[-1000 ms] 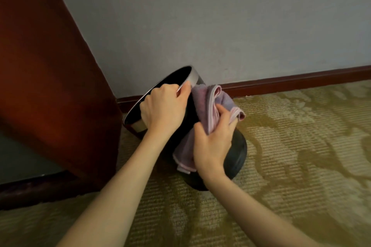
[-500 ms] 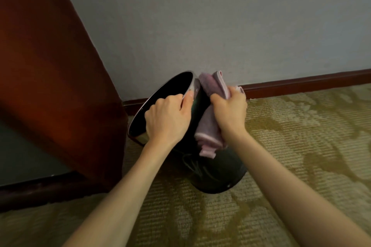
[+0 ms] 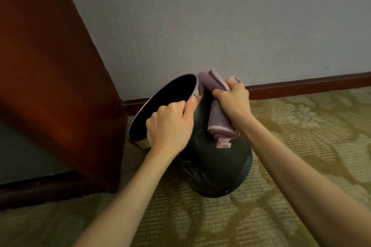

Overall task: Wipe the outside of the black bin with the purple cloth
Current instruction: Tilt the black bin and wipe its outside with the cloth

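Observation:
The black bin (image 3: pixel 212 166) stands on the carpet, tilted with its open mouth facing up and left; a silver band runs round the rim. My left hand (image 3: pixel 170 124) grips that rim, thumb lying on the outer side. My right hand (image 3: pixel 232 102) clutches the folded purple cloth (image 3: pixel 218 122) and presses it against the bin's upper outer wall, just right of the rim. One cloth end sticks up above my fingers, the other hangs down over the bin's side. Pale smear marks show on the lower wall.
A dark red wooden furniture panel (image 3: pixel 50 86) rises right beside the bin on the left. Behind it are a pale wall (image 3: pixel 220 16) and a dark red skirting board (image 3: pixel 311 84). Patterned olive carpet (image 3: pixel 301 136) spreads to the right and front.
My right hand has carried the cloth from the bin's lower side wall up to the area beside the rim. My left hand has kept its grip on the rim.

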Tool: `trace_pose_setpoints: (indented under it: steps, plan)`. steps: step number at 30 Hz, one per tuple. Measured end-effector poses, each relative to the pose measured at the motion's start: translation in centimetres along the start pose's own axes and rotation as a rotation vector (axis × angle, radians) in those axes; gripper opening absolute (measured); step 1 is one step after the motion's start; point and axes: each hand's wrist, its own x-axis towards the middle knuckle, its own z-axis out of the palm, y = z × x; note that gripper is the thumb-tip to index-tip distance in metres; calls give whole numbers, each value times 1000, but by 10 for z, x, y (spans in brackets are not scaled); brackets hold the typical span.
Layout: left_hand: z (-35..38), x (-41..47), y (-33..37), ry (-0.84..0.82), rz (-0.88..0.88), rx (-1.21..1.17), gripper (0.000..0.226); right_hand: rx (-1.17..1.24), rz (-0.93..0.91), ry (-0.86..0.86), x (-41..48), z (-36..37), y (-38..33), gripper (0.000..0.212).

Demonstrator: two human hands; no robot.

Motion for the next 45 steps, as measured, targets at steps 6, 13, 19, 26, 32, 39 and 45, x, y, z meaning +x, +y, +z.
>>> trace_pose_setpoints:
  steps: [6, 13, 19, 26, 32, 39, 45]
  plan:
    - [2, 26, -8, -48, -172, -58, 54, 39, -254, 169, -49, 18, -4, 31]
    - [2, 54, -25, -82, -286, -100, 53, -103, -483, 197, -94, 47, 12, 41]
    - [0, 57, -36, -54, -281, -155, 56, -208, -624, 123, -96, 47, 27, 42]
    - [-1, 65, -43, -60, -267, -134, 56, -349, -646, 79, -84, 30, 50, 43]
    - [-4, 61, -55, -20, -291, -139, 56, -361, -368, 161, -75, 8, 80, 44]
    - [0, 52, -31, -51, -218, -28, 53, -317, -29, 210, -61, -8, 96, 37]
    - [0, 35, -24, -16, -111, 2, 53, -120, 198, 242, -49, -2, 62, 32]
